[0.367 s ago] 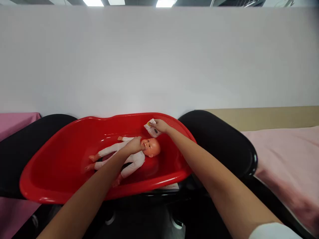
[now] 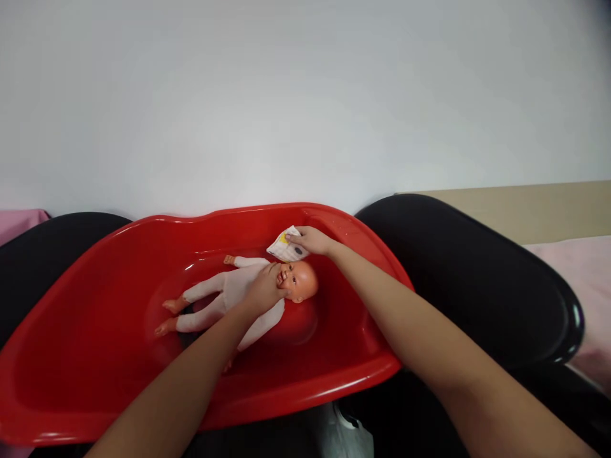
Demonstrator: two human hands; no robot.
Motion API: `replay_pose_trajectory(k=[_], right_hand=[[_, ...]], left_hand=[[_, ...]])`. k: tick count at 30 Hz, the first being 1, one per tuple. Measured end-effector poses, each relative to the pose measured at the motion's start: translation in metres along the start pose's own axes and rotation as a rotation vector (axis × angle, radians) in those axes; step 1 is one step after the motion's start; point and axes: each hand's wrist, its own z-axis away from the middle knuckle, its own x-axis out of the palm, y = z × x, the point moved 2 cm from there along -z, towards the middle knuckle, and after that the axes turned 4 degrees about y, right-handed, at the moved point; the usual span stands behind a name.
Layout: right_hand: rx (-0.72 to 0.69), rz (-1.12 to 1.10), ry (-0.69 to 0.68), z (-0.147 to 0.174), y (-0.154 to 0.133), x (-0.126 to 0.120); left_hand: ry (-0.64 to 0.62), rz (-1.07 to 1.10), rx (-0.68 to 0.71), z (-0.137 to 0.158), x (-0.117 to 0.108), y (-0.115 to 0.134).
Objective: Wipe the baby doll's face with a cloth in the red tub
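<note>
Head cam: left grip (image 2: 264,287) on doll (image 2: 248,294) chin, right grip (image 2: 312,241) pinching cloth (image 2: 286,249) just behind head.

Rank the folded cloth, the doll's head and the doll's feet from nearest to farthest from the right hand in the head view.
1. Folded cloth: under the right hand, in its grip.
2. Doll's head: just below, near the left hand.
3. Doll's feet: far left in the red tub.
</note>
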Motion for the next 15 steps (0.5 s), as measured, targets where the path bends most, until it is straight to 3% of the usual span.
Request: replay_pose_trajectory(k=[3, 7, 10, 12, 15], right_hand=[[-0.048, -0.005, -0.069, 0.006, -0.008, 0.005], [-0.174, 0.067, -0.320, 0.013, -0.014, 0.018], [-0.167, 0.082, -0.454, 0.015, -0.010, 0.024], [-0.132, 0.188, -0.452, 0.013, -0.003, 0.022], [-0.040, 0.410, -0.313, 0.007, 0.007, 0.012]], left_hand=[[-0.004, 0.013, 0.013, 0.001, 0.002, -0.003], [-0.029, 0.037, 0.023, 0.002, 0.002, -0.005], [-0.028, -0.011, -0.013, 0.005, 0.001, -0.006], [-0.025, -0.011, -0.021, 0.006, 0.000, -0.005], [-0.052, -0.013, -0.010, 0.006, -0.001, -0.004]])
